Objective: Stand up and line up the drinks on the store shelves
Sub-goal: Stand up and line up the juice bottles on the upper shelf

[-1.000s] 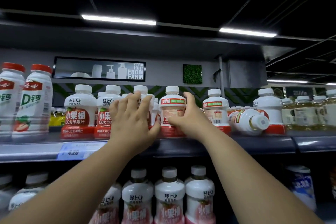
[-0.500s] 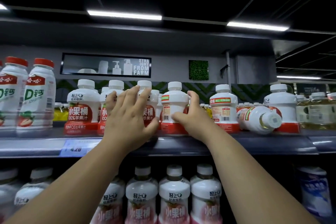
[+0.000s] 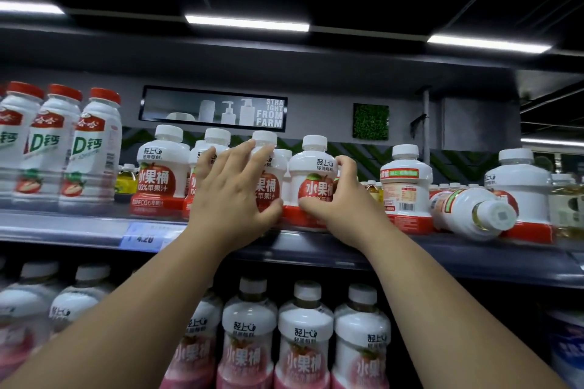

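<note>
Two hands work mid-frame on the upper shelf (image 3: 410,257). Left hand (image 3: 232,199) lies spread wide over one juice bottle (image 3: 268,180); right hand (image 3: 339,199) clasps the neighbouring bottle (image 3: 313,180). Toppled bottle (image 3: 471,210) lies right of the right hand, the nearer one, cap toward camera.

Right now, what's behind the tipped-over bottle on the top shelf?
Behind the tipped-over bottle stands an upright white bottle with a red base; small capped bottles show farther back. The shelf directly behind it is hidden.
</note>
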